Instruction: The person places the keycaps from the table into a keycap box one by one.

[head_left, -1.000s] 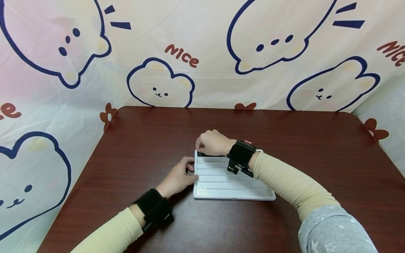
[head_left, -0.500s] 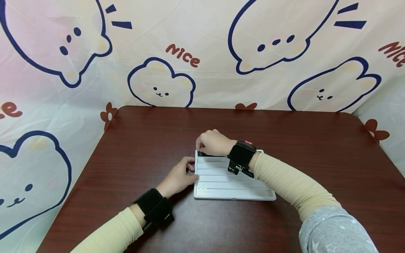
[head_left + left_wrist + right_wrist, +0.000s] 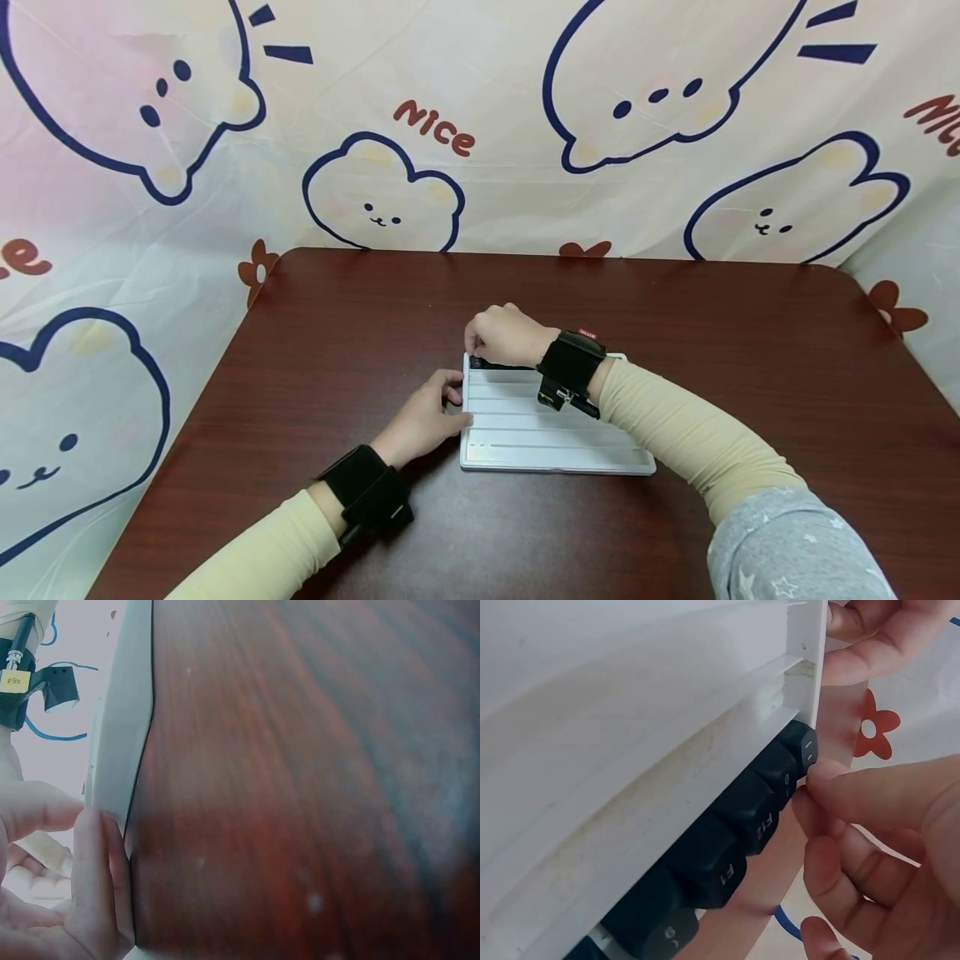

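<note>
A white ridged tray (image 3: 555, 425) lies on the brown table, with a row of black keycaps (image 3: 705, 862) along its far groove. My left hand (image 3: 423, 421) holds the tray's left edge, thumb at the rim and fingers against the side; in the left wrist view its fingers (image 3: 90, 877) lie along that edge. At the far left corner my right hand (image 3: 510, 336) bends down over the row. The right wrist view shows its thumb and index finger pinching the end keycap (image 3: 801, 742), the other fingers loosely curled. From above, the right hand and wrist hide part of the row.
The brown table (image 3: 337, 325) extends around the tray on all sides. Behind it hangs a pale cloth (image 3: 510, 208) printed with bear outlines. A black wrist camera band (image 3: 367, 492) sits on the left wrist, another wrist band (image 3: 570, 367) on the right, above the tray.
Both hands and the tray hold the same positions; only the head view shifts very slightly.
</note>
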A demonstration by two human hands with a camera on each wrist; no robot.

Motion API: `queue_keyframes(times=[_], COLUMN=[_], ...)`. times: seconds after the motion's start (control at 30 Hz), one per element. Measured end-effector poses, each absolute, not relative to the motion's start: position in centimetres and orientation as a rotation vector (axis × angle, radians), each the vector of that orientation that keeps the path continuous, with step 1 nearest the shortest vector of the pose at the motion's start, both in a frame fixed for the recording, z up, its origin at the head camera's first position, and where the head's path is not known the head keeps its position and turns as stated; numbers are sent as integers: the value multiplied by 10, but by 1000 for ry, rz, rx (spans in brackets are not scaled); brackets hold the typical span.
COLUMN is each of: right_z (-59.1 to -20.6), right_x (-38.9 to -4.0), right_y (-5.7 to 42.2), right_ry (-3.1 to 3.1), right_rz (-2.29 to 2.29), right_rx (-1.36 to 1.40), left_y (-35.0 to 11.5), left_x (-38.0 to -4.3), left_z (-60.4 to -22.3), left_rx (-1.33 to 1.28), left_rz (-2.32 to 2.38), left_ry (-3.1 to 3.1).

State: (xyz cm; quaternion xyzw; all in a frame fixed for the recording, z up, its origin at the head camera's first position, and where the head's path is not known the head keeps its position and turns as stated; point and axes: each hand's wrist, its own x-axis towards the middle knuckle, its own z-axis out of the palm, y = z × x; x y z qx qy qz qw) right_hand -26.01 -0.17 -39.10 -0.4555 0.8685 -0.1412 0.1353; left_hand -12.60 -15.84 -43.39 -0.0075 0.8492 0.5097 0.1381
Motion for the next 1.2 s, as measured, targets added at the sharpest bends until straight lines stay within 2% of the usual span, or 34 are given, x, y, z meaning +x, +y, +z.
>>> queue_keyframes(times=[0.8, 1.2], right_z=[-388, -386], right_x=[-264, -264], right_y=[-5, -1], right_ry=[2447, 2439], right_rz=[-388, -401], right_rx=[-1221, -1260], left_y=[-158, -158], left_x=[-128, -127], left_z=[-434, -434], left_rx=[-36, -12], left_rz=[1471, 1444], left_ry=[2438, 2468])
